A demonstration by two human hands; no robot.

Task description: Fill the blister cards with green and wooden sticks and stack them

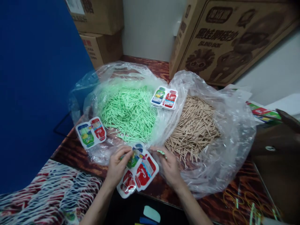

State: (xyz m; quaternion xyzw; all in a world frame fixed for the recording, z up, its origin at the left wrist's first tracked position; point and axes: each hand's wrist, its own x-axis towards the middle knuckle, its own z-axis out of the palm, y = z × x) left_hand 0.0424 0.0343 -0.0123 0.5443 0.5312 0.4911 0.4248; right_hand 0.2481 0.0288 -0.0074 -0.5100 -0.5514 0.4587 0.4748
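Observation:
My left hand [117, 167] is closed on the upper left of a printed blister pack [140, 172] with red and green pictures, held over the table's near edge. My right hand [170, 167] is pinched on a small bunch of green sticks [161, 152] at the pack's right side. Just behind my hands lies a heap of green sticks [128, 112] in a clear plastic bag [110, 78]. To its right, a heap of tan wooden sticks [194, 125] fills a second clear bag [234, 140].
A second blister pack [91, 132] lies at the left, a third pack [164, 97] between the bags. Cardboard boxes [225, 37] stand behind. A blue panel [35, 78] fills the left. Rubber bands [239, 200] lie on the dark wooden table [77, 156]. Patterned cloth [47, 193] is at bottom left.

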